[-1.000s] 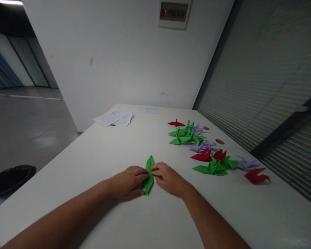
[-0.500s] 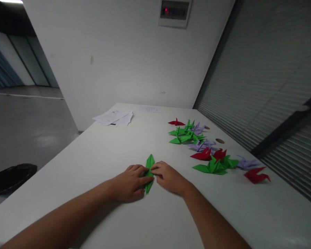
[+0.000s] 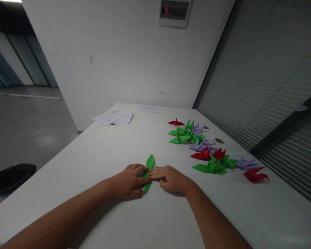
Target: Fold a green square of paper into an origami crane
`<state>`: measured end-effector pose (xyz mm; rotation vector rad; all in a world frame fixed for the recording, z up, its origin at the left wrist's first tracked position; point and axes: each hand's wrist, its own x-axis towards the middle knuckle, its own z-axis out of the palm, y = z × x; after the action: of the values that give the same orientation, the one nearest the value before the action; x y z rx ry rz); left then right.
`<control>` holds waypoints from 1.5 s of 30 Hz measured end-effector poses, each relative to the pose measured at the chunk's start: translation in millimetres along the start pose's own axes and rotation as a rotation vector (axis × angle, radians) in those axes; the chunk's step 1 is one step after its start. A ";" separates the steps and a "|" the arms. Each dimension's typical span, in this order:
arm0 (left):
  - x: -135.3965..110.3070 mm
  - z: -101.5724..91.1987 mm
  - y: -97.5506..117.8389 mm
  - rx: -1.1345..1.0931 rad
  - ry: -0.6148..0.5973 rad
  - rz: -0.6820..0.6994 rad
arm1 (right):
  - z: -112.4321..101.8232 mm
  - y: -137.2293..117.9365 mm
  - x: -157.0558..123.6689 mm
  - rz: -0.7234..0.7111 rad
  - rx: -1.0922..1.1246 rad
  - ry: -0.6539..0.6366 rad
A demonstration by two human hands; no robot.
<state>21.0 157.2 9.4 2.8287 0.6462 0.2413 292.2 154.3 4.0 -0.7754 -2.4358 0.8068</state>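
Observation:
A narrow, diamond-shaped piece of folded green paper (image 3: 150, 162) lies on the white table in front of me, with a crease down its length. My left hand (image 3: 129, 181) is open, palm down at its left side, spread fingertips pressing on its middle. From the right, my right hand (image 3: 172, 178) reaches across the paper's middle with its fingers held together and partly curled, the tips on the paper next to my left fingertips. Fingers hide the middle part of the paper. Both its pointed ends show.
On the right lie several folded paper cranes: green (image 3: 214, 166), red (image 3: 255, 175) and purple (image 3: 246, 162). Printed sheets (image 3: 111, 117) lie at the far left of the white table (image 3: 93, 152). A black-lined bin (image 3: 12, 178) stands beyond its left edge. Window blinds (image 3: 261, 69) border the right.
The right hand's fingers have slid left, from the paper's right edge onto its middle, and lie flatter. My left hand stays nearly in place.

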 end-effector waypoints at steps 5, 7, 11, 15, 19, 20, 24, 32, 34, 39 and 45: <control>-0.4 -0.2 -1.1 -0.002 -0.004 0.018 | -1.1 -0.6 0.6 0.041 -0.006 0.011; -0.8 -0.3 -1.0 0.000 -0.002 0.017 | -2.1 0.5 0.6 0.058 -0.035 0.007; -0.7 -1.7 0.1 0.000 -0.019 0.003 | -2.2 6.3 -0.6 0.087 -0.155 0.001; -0.3 -2.4 0.0 -0.001 -0.034 0.001 | -0.4 15.4 -1.7 0.112 -0.236 0.004; -0.4 -1.6 -0.5 0.012 -0.039 0.004 | 0.6 21.4 -0.1 0.152 -0.280 -0.022; -0.5 -1.4 -0.6 0.013 -0.045 0.000 | 0.6 21.5 0.7 0.164 -0.290 -0.032; -0.6 -0.2 -1.4 0.015 -0.050 -0.010 | -0.5 17.2 3.5 0.233 -0.333 -0.064; -0.6 -3.2 1.2 -0.005 -0.028 -0.006 | -4.1 10.7 2.9 0.221 -0.313 -0.012; -0.1 -4.7 2.4 -0.008 -0.034 -0.008 | -5.0 7.9 2.6 0.133 -0.268 0.036; -0.1 -3.8 1.0 -0.024 -0.030 -0.002 | -2.3 -2.9 2.3 -0.008 -0.077 0.055; -0.2 -1.7 -0.9 0.002 -0.050 -0.005 | -0.2 -6.6 2.9 0.001 -0.022 0.003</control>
<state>20.2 158.3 10.8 2.8245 0.6435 0.1682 287.7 151.9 9.2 -0.7856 -2.4457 0.7797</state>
